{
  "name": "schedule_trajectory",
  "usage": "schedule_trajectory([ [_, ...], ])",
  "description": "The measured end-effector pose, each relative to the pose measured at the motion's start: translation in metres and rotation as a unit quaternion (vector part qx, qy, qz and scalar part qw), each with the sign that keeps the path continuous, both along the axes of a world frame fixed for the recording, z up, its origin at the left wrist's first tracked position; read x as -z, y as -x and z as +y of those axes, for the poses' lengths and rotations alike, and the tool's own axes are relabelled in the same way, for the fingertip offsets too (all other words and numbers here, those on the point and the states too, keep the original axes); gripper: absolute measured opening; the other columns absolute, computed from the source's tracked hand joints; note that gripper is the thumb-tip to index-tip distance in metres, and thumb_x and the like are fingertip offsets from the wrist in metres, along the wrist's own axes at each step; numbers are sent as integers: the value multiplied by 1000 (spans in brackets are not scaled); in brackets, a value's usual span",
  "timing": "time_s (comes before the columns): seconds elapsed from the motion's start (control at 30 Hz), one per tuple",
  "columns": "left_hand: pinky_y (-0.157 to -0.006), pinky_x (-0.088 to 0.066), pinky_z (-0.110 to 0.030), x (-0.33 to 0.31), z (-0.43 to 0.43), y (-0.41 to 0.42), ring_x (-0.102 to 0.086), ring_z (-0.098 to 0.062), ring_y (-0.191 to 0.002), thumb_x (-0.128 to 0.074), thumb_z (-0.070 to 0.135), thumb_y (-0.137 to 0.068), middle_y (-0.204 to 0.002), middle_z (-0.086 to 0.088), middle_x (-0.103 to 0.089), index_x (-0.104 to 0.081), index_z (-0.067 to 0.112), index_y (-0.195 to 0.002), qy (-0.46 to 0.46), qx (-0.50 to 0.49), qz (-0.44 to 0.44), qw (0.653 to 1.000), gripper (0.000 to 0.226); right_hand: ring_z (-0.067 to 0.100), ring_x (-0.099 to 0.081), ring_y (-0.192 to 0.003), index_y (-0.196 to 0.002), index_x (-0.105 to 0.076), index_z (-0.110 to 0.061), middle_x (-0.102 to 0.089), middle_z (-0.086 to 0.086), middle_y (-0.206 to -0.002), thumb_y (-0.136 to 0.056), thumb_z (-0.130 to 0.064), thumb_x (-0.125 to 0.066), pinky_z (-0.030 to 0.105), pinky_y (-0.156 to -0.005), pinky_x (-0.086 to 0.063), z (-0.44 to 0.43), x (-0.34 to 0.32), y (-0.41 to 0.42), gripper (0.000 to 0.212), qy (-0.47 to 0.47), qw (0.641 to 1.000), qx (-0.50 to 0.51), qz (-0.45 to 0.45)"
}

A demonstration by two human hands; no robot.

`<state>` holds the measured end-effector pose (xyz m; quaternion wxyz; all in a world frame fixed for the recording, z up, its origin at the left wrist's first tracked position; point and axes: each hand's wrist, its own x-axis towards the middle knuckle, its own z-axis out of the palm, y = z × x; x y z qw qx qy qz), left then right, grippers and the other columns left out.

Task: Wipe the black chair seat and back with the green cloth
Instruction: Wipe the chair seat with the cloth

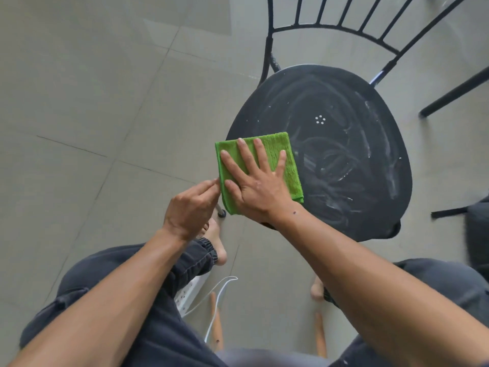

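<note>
A black chair stands in front of me, its round seat [344,144] smeared with pale streaks and its barred back [336,25] at the top of the view. A folded green cloth [280,152] lies on the seat's near left edge, overhanging it a little. My right hand [256,181] presses flat on the cloth with fingers spread. My left hand [191,207] is just left of the cloth, its fingertips pinching or touching the cloth's left edge.
Grey floor tiles [92,102] spread to the left. A black leg of other furniture [455,94] crosses at the right, with a dark object [476,226] below it. A white power strip and cable [195,290] lie on the floor between my knees, near wooden legs [217,327].
</note>
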<state>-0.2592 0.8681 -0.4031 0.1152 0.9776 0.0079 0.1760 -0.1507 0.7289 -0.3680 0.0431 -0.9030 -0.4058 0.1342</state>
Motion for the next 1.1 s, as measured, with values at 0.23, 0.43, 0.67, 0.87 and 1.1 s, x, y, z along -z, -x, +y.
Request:
schedule_trajectory([
  [0.23,-52,-57,-30,5,-5,4,-71,-18,-72,-74,6,-80,-103,3,-72,-68,12,-116,13,2,-15,1000,37,31,14,-144,-149,-3,-36,6,3,-159,-93,-52,-9,65,-99,20,-37,1,23,58,-6,1000,-13,-12],
  [0.43,-50,-56,-30,4,-6,5,-70,-19,-70,-68,14,-86,-99,2,-72,-71,13,-107,15,-4,-4,1000,22,31,11,-144,-149,-6,-35,4,3,-160,-92,-52,-11,68,-102,14,-8,3,7,59,-29,999,19,-8],
  [0.67,-51,-55,-26,4,-7,7,-69,-16,-69,-68,14,-81,-100,4,-72,-70,14,-112,25,-14,6,1000,31,34,-4,-145,-148,-18,-35,-10,5,-159,-93,-54,-20,70,-102,5,-22,3,13,58,-40,999,21,-27],
  [0.87,-48,-54,-27,0,-18,8,-68,-17,-66,-65,18,-83,-97,6,-72,-70,14,-113,14,-40,18,999,31,32,4,-145,-149,-11,-35,-3,3,-160,-93,-55,-17,68,-103,14,-44,5,20,59,-50,998,22,-19],
  [1.1,-50,-56,-30,5,-18,9,-69,-18,-69,-61,21,-88,-97,2,-72,-68,11,-116,18,-40,22,999,31,33,11,-144,-149,-7,-35,4,4,-160,-92,-55,-17,70,-97,19,-29,1,10,61,-35,999,34,-7],
])
